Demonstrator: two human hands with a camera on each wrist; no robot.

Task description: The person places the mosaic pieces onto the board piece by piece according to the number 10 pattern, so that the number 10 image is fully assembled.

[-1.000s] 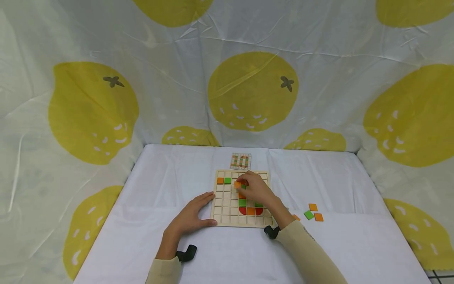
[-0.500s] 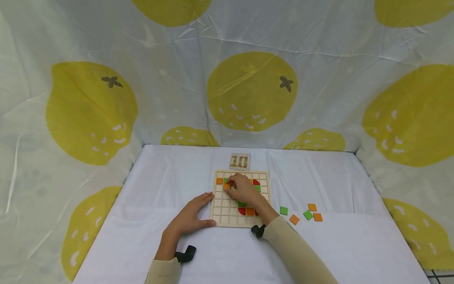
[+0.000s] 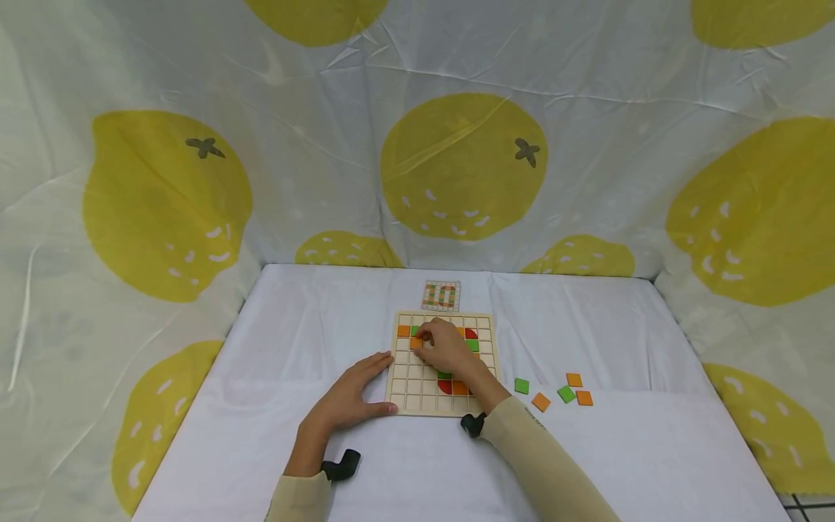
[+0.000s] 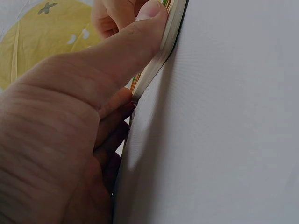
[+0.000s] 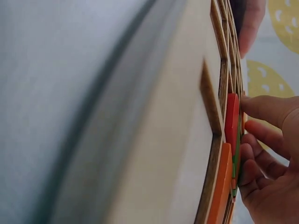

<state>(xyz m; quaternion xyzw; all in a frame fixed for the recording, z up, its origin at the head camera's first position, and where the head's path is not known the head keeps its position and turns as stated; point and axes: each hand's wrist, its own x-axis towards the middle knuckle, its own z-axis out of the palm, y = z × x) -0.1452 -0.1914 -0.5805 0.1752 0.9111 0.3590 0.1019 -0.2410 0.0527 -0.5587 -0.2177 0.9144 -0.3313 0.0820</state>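
Orange tile: the flat orange square tile (image 3: 415,343) sat at the second column of the pale wooden grid board (image 3: 407,371), just nearer me than a green square tile (image 3: 414,330); I couldn't tell whether it lay flush.
Right hand: my right hand (image 3: 450,348) pinched that orange tile; letting go at a tilt could have left a corner perched on a ridge.
Left hand: my left hand (image 3: 352,395) lay spread, thumb apart, against the board's left side and near edge; had that touch slackened, a push might have swung the board.
Red tile: a red rounded-corner tile (image 3: 445,387) sat near my right wrist, where a dragging wrist could have unseated it.
Loose tiles: orange and green square tiles (image 3: 566,394) lay on the white-clothed table (image 3: 626,449), scatterable by a careless sleeve (image 3: 541,457).
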